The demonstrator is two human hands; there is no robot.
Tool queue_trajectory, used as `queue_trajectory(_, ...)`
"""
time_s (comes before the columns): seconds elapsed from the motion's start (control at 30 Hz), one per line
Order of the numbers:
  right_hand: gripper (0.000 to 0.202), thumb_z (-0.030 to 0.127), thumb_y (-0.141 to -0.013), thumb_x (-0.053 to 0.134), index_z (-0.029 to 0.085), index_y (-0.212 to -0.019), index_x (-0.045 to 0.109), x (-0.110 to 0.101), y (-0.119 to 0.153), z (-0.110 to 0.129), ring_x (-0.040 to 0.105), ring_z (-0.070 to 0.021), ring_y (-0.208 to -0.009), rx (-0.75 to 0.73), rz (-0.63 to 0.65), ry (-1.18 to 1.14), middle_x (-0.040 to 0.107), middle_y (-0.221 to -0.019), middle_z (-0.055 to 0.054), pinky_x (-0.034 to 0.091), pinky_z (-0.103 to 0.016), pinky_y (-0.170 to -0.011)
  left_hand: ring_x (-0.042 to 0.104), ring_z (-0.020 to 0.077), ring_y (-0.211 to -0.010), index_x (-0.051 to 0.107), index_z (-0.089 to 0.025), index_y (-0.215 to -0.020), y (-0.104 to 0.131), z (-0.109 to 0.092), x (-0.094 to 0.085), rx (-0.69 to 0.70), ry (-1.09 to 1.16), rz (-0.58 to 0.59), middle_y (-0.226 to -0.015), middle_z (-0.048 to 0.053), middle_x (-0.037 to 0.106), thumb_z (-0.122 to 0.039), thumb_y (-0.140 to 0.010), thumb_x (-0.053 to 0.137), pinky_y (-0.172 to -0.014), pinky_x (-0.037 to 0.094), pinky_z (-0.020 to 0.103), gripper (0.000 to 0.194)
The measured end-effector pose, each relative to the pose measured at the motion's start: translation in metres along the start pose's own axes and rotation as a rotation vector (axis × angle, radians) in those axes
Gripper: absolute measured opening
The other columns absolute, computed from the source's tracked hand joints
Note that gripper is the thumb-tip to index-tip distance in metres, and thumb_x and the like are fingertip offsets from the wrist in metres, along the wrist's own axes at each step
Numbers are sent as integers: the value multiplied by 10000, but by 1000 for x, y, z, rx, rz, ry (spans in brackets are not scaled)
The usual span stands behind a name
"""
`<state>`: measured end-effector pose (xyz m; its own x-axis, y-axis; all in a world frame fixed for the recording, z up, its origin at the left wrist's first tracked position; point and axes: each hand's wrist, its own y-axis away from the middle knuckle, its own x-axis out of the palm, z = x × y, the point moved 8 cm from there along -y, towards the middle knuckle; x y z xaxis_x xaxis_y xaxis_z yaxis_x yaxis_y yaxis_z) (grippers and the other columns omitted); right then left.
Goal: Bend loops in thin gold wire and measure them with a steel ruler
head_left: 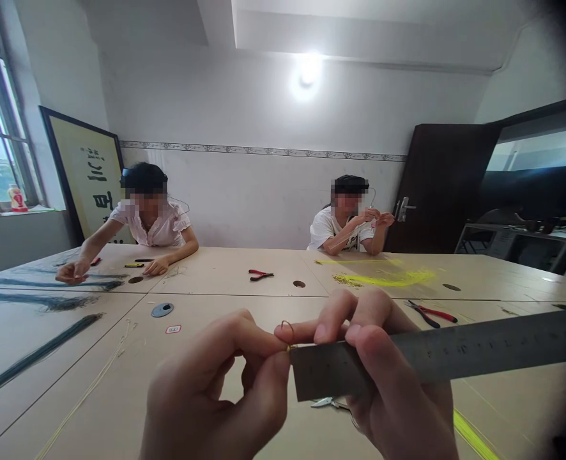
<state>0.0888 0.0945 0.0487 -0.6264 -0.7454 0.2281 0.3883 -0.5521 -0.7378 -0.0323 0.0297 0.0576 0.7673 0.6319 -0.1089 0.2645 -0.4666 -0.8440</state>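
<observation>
Two hands pinch a wire loop against a steel ruler.

Left hand (pixel 216 390) closes thumb and forefinger on the small wire loop (pixel 287 329) at the ruler's (pixel 436 354) end; right hand (pixel 388 377) grips the ruler, its engraved numbers too blurred to read. Beyond lie red pliers (pixel 431 313) and a yellow wire bundle (pixel 388 278) on the table (pixel 225 281), bare toward its far edge; a framed calligraphy panel (pixel 89 182) leans against the wall.

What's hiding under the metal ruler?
Under the metal ruler, a silvery tool tip pokes out on the table. The right hand covers the rest. The left hand pinches thin wire at the ruler's end.
</observation>
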Motion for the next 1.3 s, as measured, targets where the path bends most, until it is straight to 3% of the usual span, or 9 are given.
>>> queue_trajectory(0.33,167,258,-933,519,254,-796,615,-1,1,0,712,-170,-858,3,-77,-12,627,-818,27,585,-230,-635,479,41,-446,577,-262,-640,1,0,0,3,-31,-15,-566,-104,610,-123,-764,498,-423,368,122,202)
queue_trajectory(0.43,173,253,-944,496,263,-816,613,1,0,1,710,-177,-878,5,-11,19,623,-835,25,593,-260,-687,444,37,-434,567,-260,-639,1,-1,1,8,-24,-4,-529,-108,561,-116,-758,494,-430,361,110,201)
queue_trajectory(0.63,167,263,-948,490,267,-828,606,1,-1,0,704,-183,-896,7,-4,5,605,-851,38,579,-353,-824,448,26,-459,543,-247,-617,1,0,0,-35,-16,-27,-525,-111,527,-130,-764,484,-449,354,91,197)
queue_trajectory(0.87,170,252,-954,487,263,-838,611,2,0,1,698,-140,-907,-5,5,9,616,-858,44,571,-209,-697,427,22,-456,533,-242,-597,1,-1,0,-56,-26,-29,-508,-113,473,-140,-761,484,-456,345,92,200)
queue_trajectory(1.07,182,251,-953,476,275,-837,614,1,0,0,702,-187,-908,14,-3,0,616,-854,38,575,-368,-844,443,24,-474,550,-251,-622,2,-1,1,-55,9,-27,-515,-114,489,-116,-759,478,-468,351,95,205)
queue_trajectory(1.3,167,262,-946,492,276,-835,617,0,-1,1,705,-191,-887,-7,-10,21,629,-850,33,576,-380,-841,439,25,-454,551,-244,-610,2,-1,0,-45,8,-39,-517,-104,510,-120,-754,487,-455,359,96,201)
